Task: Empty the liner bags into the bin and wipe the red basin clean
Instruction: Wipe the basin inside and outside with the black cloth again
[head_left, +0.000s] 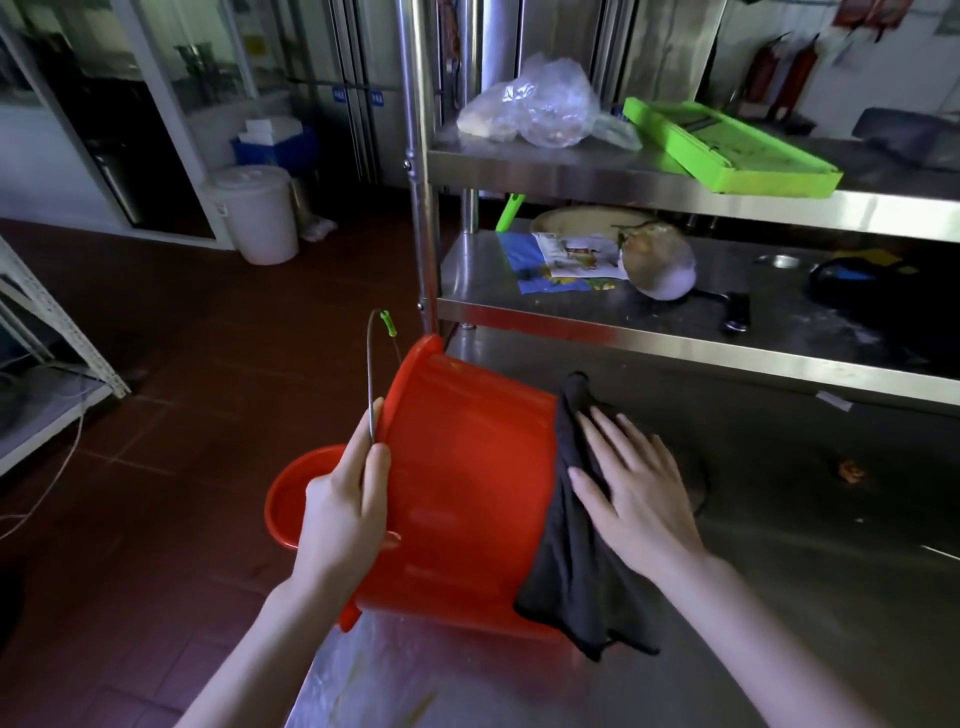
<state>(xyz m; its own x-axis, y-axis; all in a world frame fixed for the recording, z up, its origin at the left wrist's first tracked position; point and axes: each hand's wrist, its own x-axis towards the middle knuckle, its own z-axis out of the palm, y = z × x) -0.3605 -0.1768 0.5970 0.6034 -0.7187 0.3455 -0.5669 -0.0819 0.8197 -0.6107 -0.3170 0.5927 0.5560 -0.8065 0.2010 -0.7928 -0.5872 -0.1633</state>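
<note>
A red basin (467, 493) lies tipped on its side on the steel table (779, 571), its mouth pointing left past the table's edge. My left hand (343, 514) grips its rim together with the thin wire handle (370, 384), which has a green grip. A black cloth (576, 551) is draped over the basin's bottom. My right hand (634, 488) presses flat on the cloth with its fingers spread.
A steel shelf rack (675, 192) stands behind, holding a clear plastic bag (540, 104), a green tray (727, 145), packets and a round bowl (660, 265). A white lidded bucket (254, 213) sits on the red tile floor (182, 415) at the back left. A white rack (47, 364) is left.
</note>
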